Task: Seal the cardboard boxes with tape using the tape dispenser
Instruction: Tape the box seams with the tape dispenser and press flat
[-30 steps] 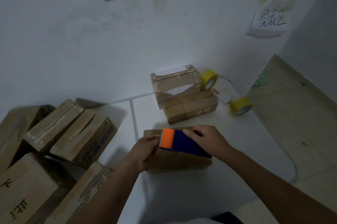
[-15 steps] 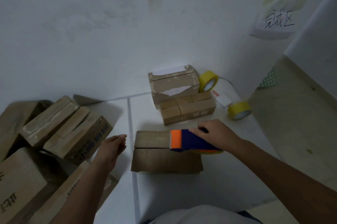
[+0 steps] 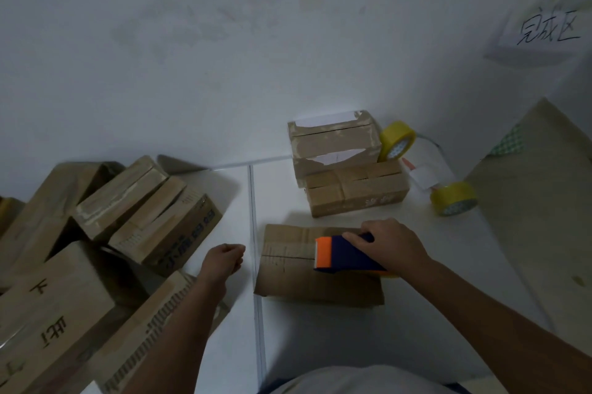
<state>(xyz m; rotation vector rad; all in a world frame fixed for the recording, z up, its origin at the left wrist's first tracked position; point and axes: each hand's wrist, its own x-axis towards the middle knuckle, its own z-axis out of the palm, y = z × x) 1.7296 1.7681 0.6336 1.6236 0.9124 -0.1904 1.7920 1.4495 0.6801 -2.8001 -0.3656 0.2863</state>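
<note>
The right hand point(image 3: 386, 244) grips the tape dispenser point(image 3: 344, 255) from above, a little right of the frame's centre, its orange end on the seam of the box point(image 3: 288, 260). The left hand point(image 3: 224, 260), just left of the box, is curled and holds nothing. The box looks light and may slide, so a hand on its top would steady it; the cardboard seems stiff enough for pressing.

dim, flat light with soft shadows; wide-angle view bends the edges, detail slightly soft.
</note>
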